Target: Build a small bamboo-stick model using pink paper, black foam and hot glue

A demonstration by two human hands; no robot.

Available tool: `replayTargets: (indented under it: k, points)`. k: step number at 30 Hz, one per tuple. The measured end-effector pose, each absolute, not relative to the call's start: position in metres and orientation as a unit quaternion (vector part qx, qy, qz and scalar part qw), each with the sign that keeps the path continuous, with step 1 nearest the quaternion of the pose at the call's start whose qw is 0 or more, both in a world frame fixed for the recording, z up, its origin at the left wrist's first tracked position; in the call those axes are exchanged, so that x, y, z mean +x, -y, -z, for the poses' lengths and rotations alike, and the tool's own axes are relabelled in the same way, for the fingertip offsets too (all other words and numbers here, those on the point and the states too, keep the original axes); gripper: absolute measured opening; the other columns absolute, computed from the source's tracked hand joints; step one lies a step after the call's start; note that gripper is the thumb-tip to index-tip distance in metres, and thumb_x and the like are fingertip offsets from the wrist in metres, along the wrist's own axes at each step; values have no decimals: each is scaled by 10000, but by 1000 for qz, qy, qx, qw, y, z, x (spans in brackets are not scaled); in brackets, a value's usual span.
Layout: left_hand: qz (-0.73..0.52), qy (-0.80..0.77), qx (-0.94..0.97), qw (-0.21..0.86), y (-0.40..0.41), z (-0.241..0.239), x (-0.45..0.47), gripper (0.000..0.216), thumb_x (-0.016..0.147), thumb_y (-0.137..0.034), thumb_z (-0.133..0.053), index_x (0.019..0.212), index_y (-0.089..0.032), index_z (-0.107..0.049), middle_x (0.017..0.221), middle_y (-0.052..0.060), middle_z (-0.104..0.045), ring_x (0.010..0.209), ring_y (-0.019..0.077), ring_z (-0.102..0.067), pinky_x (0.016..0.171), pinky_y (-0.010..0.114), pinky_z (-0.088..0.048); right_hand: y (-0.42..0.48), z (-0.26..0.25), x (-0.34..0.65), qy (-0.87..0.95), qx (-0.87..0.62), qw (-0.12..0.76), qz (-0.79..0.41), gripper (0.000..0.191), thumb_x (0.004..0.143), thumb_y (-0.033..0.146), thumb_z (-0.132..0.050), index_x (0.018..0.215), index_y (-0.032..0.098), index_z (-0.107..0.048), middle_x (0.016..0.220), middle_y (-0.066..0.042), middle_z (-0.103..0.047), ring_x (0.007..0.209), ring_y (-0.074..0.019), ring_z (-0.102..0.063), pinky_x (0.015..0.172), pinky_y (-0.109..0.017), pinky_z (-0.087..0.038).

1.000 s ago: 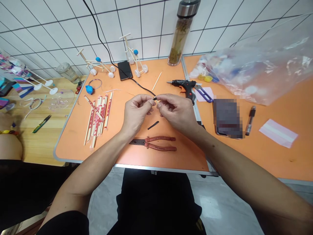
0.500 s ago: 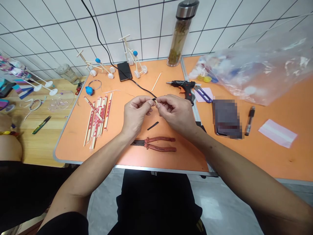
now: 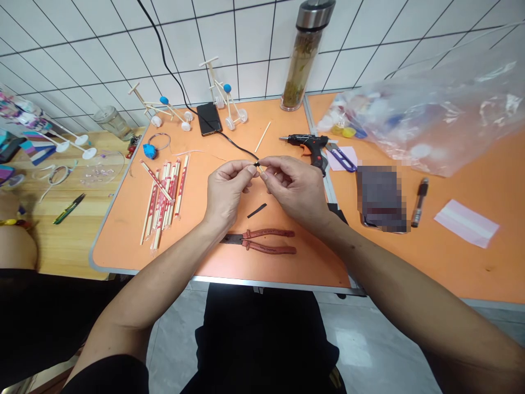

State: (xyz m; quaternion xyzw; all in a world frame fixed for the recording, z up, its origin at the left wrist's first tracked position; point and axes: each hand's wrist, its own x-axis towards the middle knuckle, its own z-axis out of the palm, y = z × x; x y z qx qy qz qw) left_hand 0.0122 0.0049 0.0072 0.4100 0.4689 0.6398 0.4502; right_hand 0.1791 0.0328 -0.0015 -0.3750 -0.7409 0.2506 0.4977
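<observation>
Over the orange table, my left hand (image 3: 227,186) and my right hand (image 3: 296,186) meet, both closed in a fingertip pinch. Between them is a small black piece (image 3: 257,164) against a short pale wooden stick (image 3: 261,170); most of both is hidden by the fingers. The left fingers grip at the black piece, the right fingers at the stick. Just behind, a black cord (image 3: 241,148) comes down to the fingertips; whether it joins the black piece I cannot tell. Below the hands lie a black strip (image 3: 257,210) and red-handled pliers (image 3: 268,233).
Paper-wrapped chopsticks (image 3: 164,197) lie at left, with two stick models on white wheels (image 3: 164,109) behind. A phone (image 3: 209,119), glass bottle (image 3: 301,71), glue gun (image 3: 307,146), purple snips (image 3: 342,157), marker (image 3: 419,202) and plastic bag (image 3: 430,115) surround the hands. Another person's leg (image 3: 18,251) shows at far left.
The fingertips have shifted very slightly on the small black piece and stick, and a little more of the stick shows. Everything else lies where it was.
</observation>
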Motion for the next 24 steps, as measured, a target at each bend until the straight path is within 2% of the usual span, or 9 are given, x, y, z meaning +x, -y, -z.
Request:
replayTargets:
  k: [3, 9, 14, 18, 24]
  points:
    - [-638, -466, 408, 457, -5, -8, 13, 195, 802, -356, -951, 830, -215, -819, 783, 8, -788, 608, 84, -570, 594, 227, -488, -34, 4, 179, 725, -377, 506, -275, 237, 1029, 334, -757, 1225, 251, -861, 918, -45, -806, 720, -185, -664, 717, -348, -584]
    - [-639, -455, 400, 474, -5, -10, 13, 189, 790, -336, -934, 831, -212, -797, 782, 4, -776, 617, 85, -578, 596, 226, -490, -33, 5, 177, 704, -380, 517, -305, 251, 995, 306, -768, 1212, 237, -874, 897, -38, -793, 685, -159, -644, 677, -328, -580]
    - [-643, -444, 383, 493, -6, -12, 10, 186, 820, -285, -920, 909, -229, -766, 822, -6, -766, 627, 89, -602, 609, 232, -500, -33, -3, 178, 651, -372, 519, -411, 284, 931, 312, -805, 1192, 212, -858, 825, 3, -738, 590, -119, -626, 569, -282, -569]
    - [-621, -457, 368, 520, -7, -12, 9, 192, 848, -267, -906, 1002, -248, -793, 877, -2, -781, 646, 99, -628, 610, 243, -507, -34, -12, 182, 619, -360, 497, -490, 291, 880, 301, -847, 1156, 208, -840, 765, 27, -708, 551, -111, -637, 543, -269, -587]
    - [-615, -446, 385, 524, -9, -10, 11, 133, 861, -288, -909, 928, -235, -807, 866, 4, -779, 631, 92, -610, 595, 238, -488, -36, -13, 185, 615, -347, 475, -525, 285, 854, 286, -870, 1127, 218, -825, 749, 34, -718, 530, -103, -624, 517, -258, -574]
